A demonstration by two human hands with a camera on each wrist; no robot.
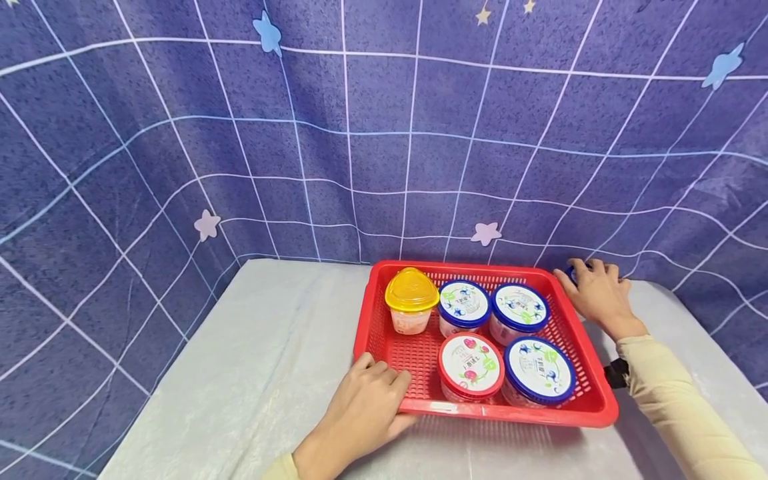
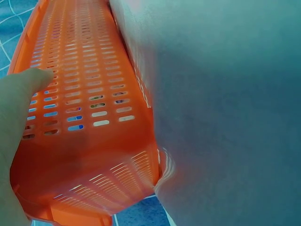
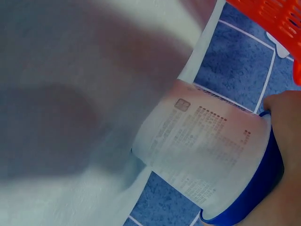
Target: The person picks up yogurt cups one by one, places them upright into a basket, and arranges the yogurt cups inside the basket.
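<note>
My left hand (image 1: 366, 403) grips the front-left rim of a red plastic basket (image 1: 540, 415), fingers over the edge. In the left wrist view its thumb (image 2: 35, 81) lies against the slotted outer wall. Beyond the basket's right side, near the table's back edge, my right hand (image 1: 597, 297) holds a tub by its blue lid (image 3: 263, 181). The tub's pale printed side (image 3: 202, 146) shows in the right wrist view; from the head it is mostly hidden behind the fingers.
Inside the basket stand a yellow-lidded cup (image 1: 412, 300), a red-lidded tub (image 1: 471, 367) and several blue-lidded tubs (image 1: 540, 370). The basket rests on a table with a pale cover (image 1: 240, 373). A blue gridded curtain (image 1: 384, 160) hangs behind.
</note>
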